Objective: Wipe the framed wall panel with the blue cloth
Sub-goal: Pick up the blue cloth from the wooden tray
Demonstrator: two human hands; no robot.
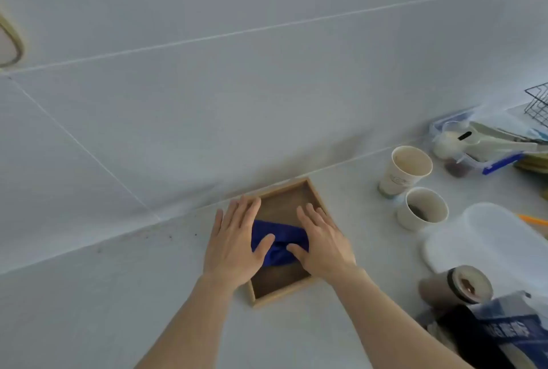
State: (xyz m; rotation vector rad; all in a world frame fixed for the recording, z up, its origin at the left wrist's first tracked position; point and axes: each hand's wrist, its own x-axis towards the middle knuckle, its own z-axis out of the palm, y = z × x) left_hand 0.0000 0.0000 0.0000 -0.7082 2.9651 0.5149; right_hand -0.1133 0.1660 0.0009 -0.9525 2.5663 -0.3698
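- Progress is judged to be midway: the blue cloth (280, 242) is already bunched on the framed panel (284, 238), and wiping appears to be under way, though no finished or unfinished zone can be marked off with certainty.
- The framed panel, a dark brown surface inside a light wooden border, is seen lying flat on the pale countertop (148, 294), its far corner just beside the seam where counter meets wall.
- The cloth is found across the middle of the panel, crumpled rather than spread, so only a band of the surface is covered at once.
- The left hand (237, 241) is laid flat and wide, fingers spread over the panel's left border, with the thumb pressed onto the cloth.
- The right hand (323, 242) is likewise held flat and extended, resting on the right border, its thumb touching the cloth from the other side; nothing is gripped in a closed fist by either hand.
- The dark strip nearest the viewer and the far strip behind the cloth are left uncovered; whether they have been wiped cannot be told.
- The wooden border and the corners are presumably still to be covered.
- Two paper cups (409, 170) and other clutter are kept well apart to the right, out of the wiping path.
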